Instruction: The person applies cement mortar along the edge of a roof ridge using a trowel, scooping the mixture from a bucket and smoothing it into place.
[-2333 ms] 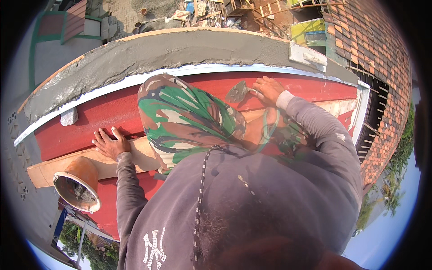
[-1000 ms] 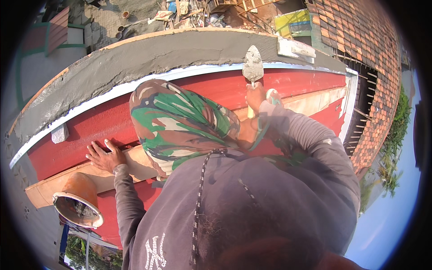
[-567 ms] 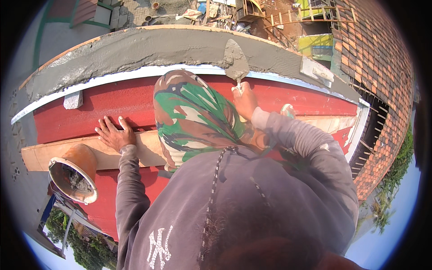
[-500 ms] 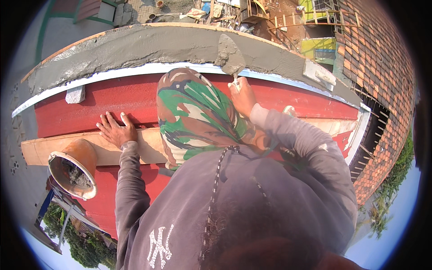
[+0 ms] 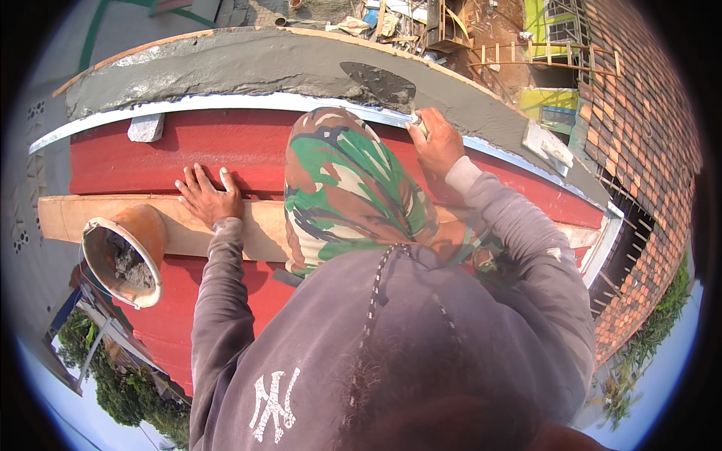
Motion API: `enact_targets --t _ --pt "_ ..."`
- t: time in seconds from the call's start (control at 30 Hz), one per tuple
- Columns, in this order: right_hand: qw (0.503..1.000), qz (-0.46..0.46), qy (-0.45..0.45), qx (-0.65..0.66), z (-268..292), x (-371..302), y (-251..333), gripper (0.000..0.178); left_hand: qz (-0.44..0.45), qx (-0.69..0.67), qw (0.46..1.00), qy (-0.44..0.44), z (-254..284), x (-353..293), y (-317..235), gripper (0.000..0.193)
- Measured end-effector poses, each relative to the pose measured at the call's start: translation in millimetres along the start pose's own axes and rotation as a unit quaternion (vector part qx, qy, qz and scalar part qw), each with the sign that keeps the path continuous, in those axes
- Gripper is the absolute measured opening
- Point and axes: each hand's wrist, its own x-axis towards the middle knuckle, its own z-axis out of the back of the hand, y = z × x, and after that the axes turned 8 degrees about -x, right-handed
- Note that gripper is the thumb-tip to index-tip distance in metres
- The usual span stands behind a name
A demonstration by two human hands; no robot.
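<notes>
My right hand (image 5: 438, 141) is closed around the pale handle of a pointed trowel (image 5: 382, 81). The trowel's dark blade lies over the wet grey mortar (image 5: 248, 64) that coats the long curved ledge, close to its near edge. A white metal strip (image 5: 226, 103) runs along that edge. My left hand (image 5: 210, 197) rests spread with its fingertips on the red roof sheet (image 5: 256, 158) and its palm by a wooden plank (image 5: 259, 225). Left of it, an orange bucket (image 5: 150, 225) holding mortar stands tilted at the plank.
My knee in camouflage trousers (image 5: 338, 180) rises between my hands. A grey block (image 5: 146, 128) sits under the strip at left, and a white float (image 5: 547, 144) lies on the ledge at right. Beyond the ledge are debris below and a tiled roof (image 5: 639, 113).
The trowel has turned: its blade now points left along the mortar and the lump on it no longer shows. My right hand has shifted slightly right; the whole view has shifted a little.
</notes>
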Motion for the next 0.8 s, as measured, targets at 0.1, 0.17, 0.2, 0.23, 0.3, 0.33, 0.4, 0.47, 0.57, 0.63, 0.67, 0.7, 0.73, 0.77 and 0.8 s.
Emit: enact_targets --t 0.1,0.17,0.2,0.23,0.3,0.33,0.4,0.47,0.57,0.63,0.67,0.7,0.73,0.77,0.8 --pt "0.95 -0.176 0.138 0.217 -13.0 -20.3 -49.1 0.028 0.0 0.002 1.0 0.003 -0.4 1.9 -1.2 0.07" --pt "0.897 -0.249 0.193 0.31 -5.8 -30.9 -41.6 0.033 -0.002 0.001 1.0 0.0 0.1 0.7 -1.4 0.07" --pt "0.883 -0.265 0.218 0.32 -9.7 -34.4 -41.2 0.034 -0.003 0.001 1.0 -0.002 0.0 0.5 -1.0 0.07" --pt "0.868 -0.281 0.242 0.329 -8.9 -33.9 -36.9 0.034 -0.004 0.006 1.0 -0.001 -0.4 1.0 -0.5 0.069" --pt "0.879 -0.239 0.267 0.316 -15.8 -22.6 -25.8 0.035 -0.008 0.016 1.0 -0.001 -1.5 2.3 0.7 0.069" --pt "0.884 -0.218 0.272 0.312 -21.8 -12.9 -18.0 0.036 -0.007 0.021 1.0 -0.003 -1.3 1.7 1.4 0.068" --pt "0.942 -0.086 0.241 0.22 -35.4 8.7 -15.6 0.041 -0.01 0.029 0.999 -0.009 -1.9 3.0 -0.9 0.066" --pt "0.966 -0.023 0.226 0.126 -27.2 27.8 -2.4 0.042 -0.009 0.032 0.999 -0.011 -2.1 1.1 1.3 0.066" --pt "0.973 0.002 0.224 0.048 -9.0 37.0 -5.0 0.043 -0.007 0.02 1.0 -0.005 -2.2 1.4 1.0 0.068" --pt "0.971 -0.018 0.235 0.029 2.4 31.9 -21.5 0.042 -0.001 0.012 1.0 -0.001 -0.5 2.1 0.0 0.07" --pt "0.983 0.005 0.185 0.014 -2.7 22.4 -39.3 0.041 0.002 0.009 1.0 0.002 0.2 2.5 -1.4 0.07" --pt "0.982 -0.015 0.186 0.029 0.8 15.2 -49.7 0.04 0.007 0.006 1.0 0.005 1.3 0.8 -1.8 0.07" --pt "0.981 -0.036 0.187 0.044 5.8 7.3 -57.3 0.039 0.011 -0.002 1.0 0.01 1.9 0.5 -3.0 0.07" --pt "0.979 -0.055 0.187 0.06 7.0 2.1 -60.3 0.037 0.011 0.001 1.0 0.01 1.7 1.3 -3.4 0.07" --pt "0.965 -0.107 0.186 0.153 3.3 -2.8 -59.9 0.034 0.011 0.004 1.0 0.01 1.0 2.3 -3.8 0.07"
